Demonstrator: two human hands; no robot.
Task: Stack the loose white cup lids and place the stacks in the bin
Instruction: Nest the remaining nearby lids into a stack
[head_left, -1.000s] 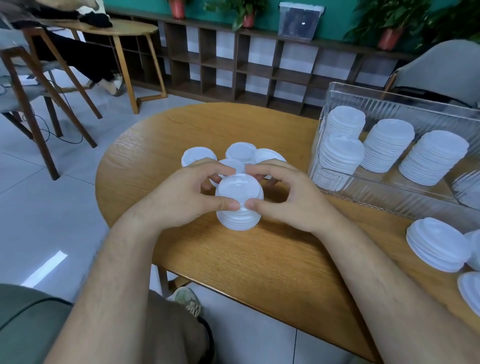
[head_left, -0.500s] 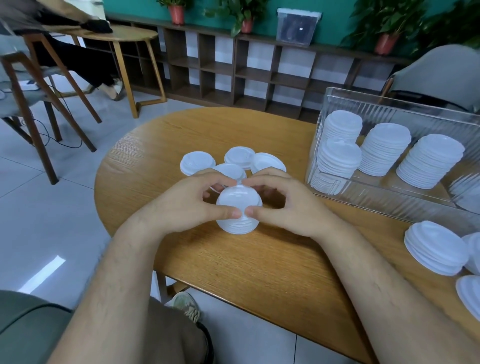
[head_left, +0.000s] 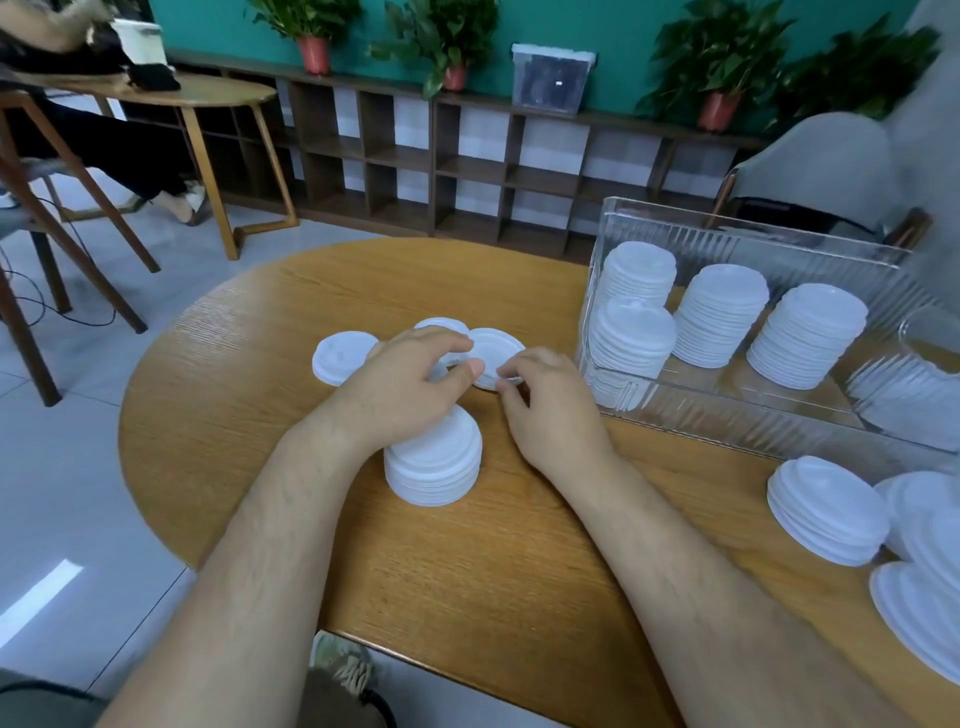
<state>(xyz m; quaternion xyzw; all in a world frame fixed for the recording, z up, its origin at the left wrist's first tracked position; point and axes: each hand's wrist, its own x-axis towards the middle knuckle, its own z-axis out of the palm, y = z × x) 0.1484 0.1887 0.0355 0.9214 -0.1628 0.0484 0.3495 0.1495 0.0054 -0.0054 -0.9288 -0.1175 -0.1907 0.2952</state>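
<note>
Right hand (head_left: 545, 410) moved off the upright stack (head_left: 434, 462), pinching a flat lid (head_left: 496, 353).

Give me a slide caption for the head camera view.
Left hand and right hand work the loose lids behind a short lid stack; clear bin holds finished stacks.

- Teal wall (head_left: 623, 21) far beyond the fingers (head_left: 447, 343).
- Potted plants (head_left: 447, 36) atop a dark cubby shelf (head_left: 467, 171) beneath it.
- Grey tiled floor (head_left: 62, 467) left of them.
- Wooden side table (head_left: 208, 98) far left.
</note>
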